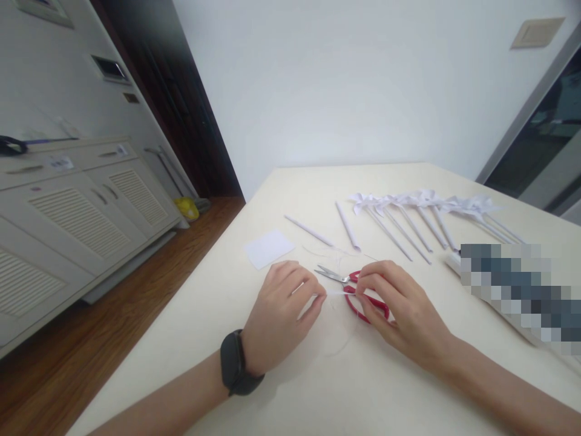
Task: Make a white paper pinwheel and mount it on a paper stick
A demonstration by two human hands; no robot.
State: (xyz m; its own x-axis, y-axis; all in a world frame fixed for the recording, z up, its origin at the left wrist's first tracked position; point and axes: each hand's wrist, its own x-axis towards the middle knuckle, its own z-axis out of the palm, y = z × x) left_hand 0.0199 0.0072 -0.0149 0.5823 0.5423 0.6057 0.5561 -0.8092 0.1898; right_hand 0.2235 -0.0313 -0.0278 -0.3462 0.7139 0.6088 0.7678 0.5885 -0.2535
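Between my two hands a thin white strip (339, 293) is stretched level, seen nearly edge-on; it may be paper. My left hand (288, 303), with a dark watch on the wrist, pinches its left end between thumb and fingers. The fingertips of my right hand (394, 303) close on the other end. Red-handled scissors (333, 275) lie on the table just behind and below the strip, blades pointing left and slightly apart, their handles partly covered by my right hand. Loose pale thread (340, 351) curls on the tabletop around them.
A white paper sheet (269, 249) lies left of the scissors. Two rolled paper sticks (308, 230) rest farther back. Several white paper flowers (424, 198) on rolled stems lie at the back right. A blurred-out long object (517, 297) sits by the right edge of the white table (313, 188).
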